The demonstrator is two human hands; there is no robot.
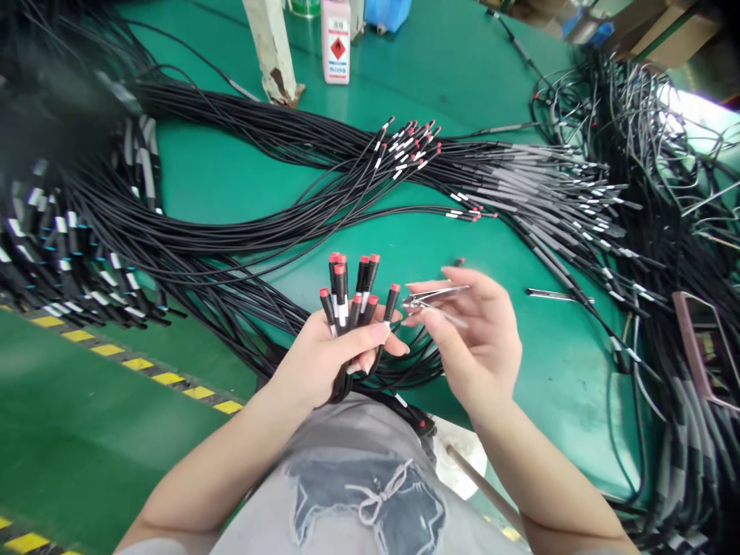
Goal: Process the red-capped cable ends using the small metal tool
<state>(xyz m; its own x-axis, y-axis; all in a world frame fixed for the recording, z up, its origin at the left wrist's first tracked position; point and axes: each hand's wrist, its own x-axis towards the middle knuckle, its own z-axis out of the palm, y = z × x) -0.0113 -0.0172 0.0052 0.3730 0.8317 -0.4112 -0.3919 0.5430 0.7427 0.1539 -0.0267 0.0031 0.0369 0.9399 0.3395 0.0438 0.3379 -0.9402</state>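
We find our left hand [332, 351] closed tight round a bundle of black cables [350, 297], whose red-capped ends stand just above the fingertips. Our right hand [479, 339] pinches a small metal tool [433, 297] between thumb and forefinger, the other fingers loosely curled. The tool's tip lies just beside the nearest cap.

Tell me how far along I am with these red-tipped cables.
Done: cannot tell; no finished pile stands out. In hand: the left hand grips a bundle of red-tipped cable ends, and the right hand holds a metal clipper beside them. Left, probably most: a large fan of red-tipped ends lies farther back on the green table.
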